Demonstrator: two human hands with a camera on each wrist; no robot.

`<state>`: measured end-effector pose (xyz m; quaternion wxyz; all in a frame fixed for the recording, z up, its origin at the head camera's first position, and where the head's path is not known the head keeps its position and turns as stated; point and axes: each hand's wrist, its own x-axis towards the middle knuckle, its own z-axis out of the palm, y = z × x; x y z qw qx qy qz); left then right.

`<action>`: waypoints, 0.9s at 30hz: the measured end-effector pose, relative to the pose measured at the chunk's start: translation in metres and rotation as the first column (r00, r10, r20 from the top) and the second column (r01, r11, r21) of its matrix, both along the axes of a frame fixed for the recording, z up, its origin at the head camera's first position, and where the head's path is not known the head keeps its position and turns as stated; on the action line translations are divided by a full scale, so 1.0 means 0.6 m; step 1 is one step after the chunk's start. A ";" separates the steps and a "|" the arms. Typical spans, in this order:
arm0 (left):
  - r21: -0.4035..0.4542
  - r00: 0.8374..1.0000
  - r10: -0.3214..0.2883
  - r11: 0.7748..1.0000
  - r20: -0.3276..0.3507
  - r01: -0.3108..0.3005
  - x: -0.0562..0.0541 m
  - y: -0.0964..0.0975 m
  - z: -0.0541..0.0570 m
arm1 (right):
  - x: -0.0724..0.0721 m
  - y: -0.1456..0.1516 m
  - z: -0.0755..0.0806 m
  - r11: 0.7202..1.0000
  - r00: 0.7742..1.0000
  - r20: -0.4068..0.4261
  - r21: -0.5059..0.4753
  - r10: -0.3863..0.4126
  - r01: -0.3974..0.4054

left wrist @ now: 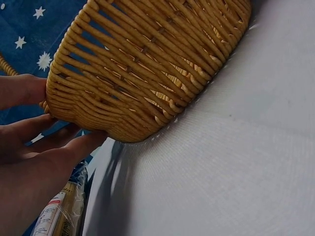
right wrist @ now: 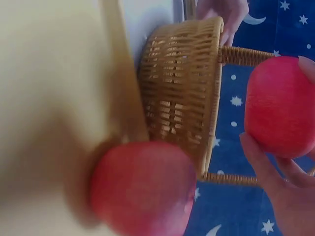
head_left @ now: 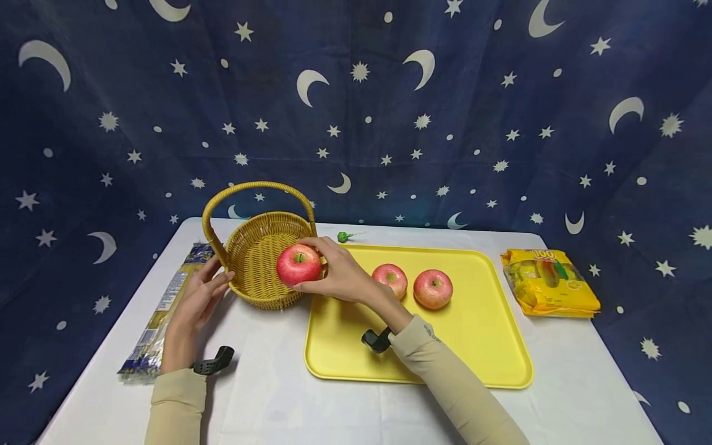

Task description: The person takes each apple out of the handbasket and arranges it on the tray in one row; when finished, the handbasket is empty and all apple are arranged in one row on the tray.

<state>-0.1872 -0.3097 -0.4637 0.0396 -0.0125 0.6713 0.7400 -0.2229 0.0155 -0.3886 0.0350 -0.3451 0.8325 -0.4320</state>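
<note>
My right hand (head_left: 347, 272) grips a red apple (head_left: 299, 264) between thumb and fingers, over the right side of a woven wicker basket (head_left: 258, 262). In the right wrist view that apple (right wrist: 280, 105) is beside the basket's arched handle (right wrist: 243, 55). The fingers of my left hand (head_left: 194, 303) hold the basket's left rim near the handle's foot; its fingertips touch the woven wall (left wrist: 142, 64) in the left wrist view. Two more apples, one (head_left: 389, 280) partly behind my right hand and another (head_left: 433, 289), sit on a yellow tray (head_left: 461, 352).
Left of the basket lies a long clear-and-blue plastic packet (head_left: 161, 315), partly behind my left arm. A yellow bag (head_left: 547, 283) marked 100 is right of the tray. Behind the tray lies a small green item (head_left: 343, 237). A starry blue cloth (head_left: 367, 142) hangs behind the white table.
</note>
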 end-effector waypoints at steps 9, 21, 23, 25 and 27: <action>-0.016 1.000 -0.011 1.000 0.007 0.011 0.000 0.001 0.001 | 0.008 0.071 -0.001 0.997 0.998 0.024 -0.030 -0.064 0.065; 0.000 1.000 -0.009 1.000 -0.015 0.009 0.001 0.005 -0.003 | 0.025 0.189 0.009 0.978 0.979 0.044 -0.059 -0.200 0.202; 0.005 1.000 -0.002 1.000 -0.016 0.002 0.001 0.004 -0.003 | 0.028 0.209 0.011 0.972 0.972 0.026 -0.034 -0.234 0.235; 0.007 1.000 0.003 1.000 -0.016 -0.003 0.002 0.003 -0.002 | 0.030 0.229 0.012 0.964 0.964 0.019 -0.017 -0.264 0.264; 0.011 1.000 0.005 1.000 -0.014 -0.004 0.002 0.002 -0.001 | 0.032 0.249 0.013 0.957 0.957 0.031 -0.021 -0.289 0.290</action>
